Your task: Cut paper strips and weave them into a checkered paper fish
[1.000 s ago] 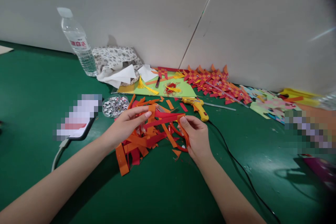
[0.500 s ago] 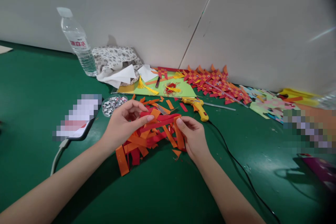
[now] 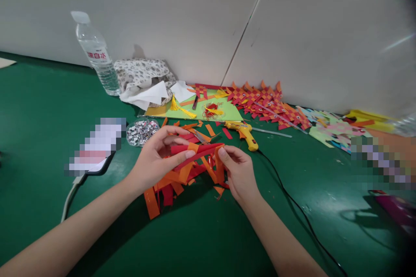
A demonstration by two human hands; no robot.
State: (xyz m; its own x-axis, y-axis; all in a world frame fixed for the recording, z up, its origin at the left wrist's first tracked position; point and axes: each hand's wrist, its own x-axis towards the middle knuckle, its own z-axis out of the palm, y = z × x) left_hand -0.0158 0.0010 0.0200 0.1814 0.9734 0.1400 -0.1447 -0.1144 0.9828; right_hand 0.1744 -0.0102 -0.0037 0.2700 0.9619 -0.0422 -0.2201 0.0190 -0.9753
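Note:
Red and orange paper strips [image 3: 206,149], crossed over one another, are stretched between my two hands. My left hand [image 3: 164,151] pinches them at the left, its thumb on an orange strip looped over the red ones. At the right end my right hand [image 3: 238,166] grips them between thumb and fingers, with an orange strip hanging down beside the thumb. Beneath my hands lies a loose heap of red and orange strips [image 3: 172,177]. A pair of scissors [image 3: 199,135] shows in part behind the held strips.
A yellow glue gun [image 3: 243,133] lies behind my right hand, its black cord [image 3: 289,194] trailing rightward. Googly eyes [image 3: 141,132], a phone [image 3: 97,147] and a water bottle [image 3: 97,54] stand left. Woven paper fish [image 3: 266,101] are piled by the wall.
My left hand has shifted slightly down and right, and its thumb now lies across the orange strip. The held strips sit closer together. My right hand has barely moved.

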